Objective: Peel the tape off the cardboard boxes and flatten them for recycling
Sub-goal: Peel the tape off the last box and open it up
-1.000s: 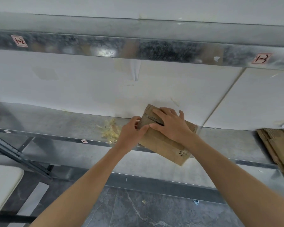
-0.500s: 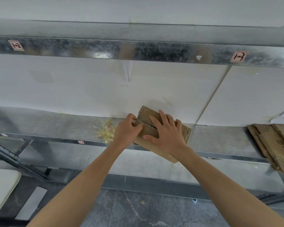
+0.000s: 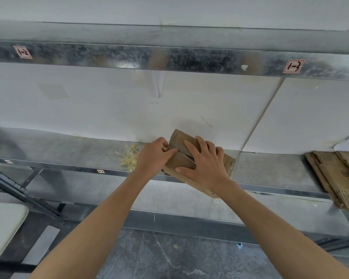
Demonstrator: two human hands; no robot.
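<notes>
Cardboard box [image 3: 180, 163], head view: lies on the metal shelf [image 3: 69, 150], near corner overhanging the front edge. I see my right hand [image 3: 207, 168] spread flat, pressing its top. My left hand [image 3: 152, 156], at the box's 9 o'clock, pinches that end. Tape scraps [image 3: 129, 158] lie further toward 9; flattened cardboard [image 3: 336, 178] at 3.

A grey galvanised metal shelf [image 3: 69, 150] runs beneath a matching upper beam [image 3: 129, 57] bearing small white labels, "1-2" [image 3: 22, 51] and "1-3" [image 3: 293, 66]. White wall panels [image 3: 89, 107] stand behind. Below lies dark veined stone floor [image 3: 169, 254].
</notes>
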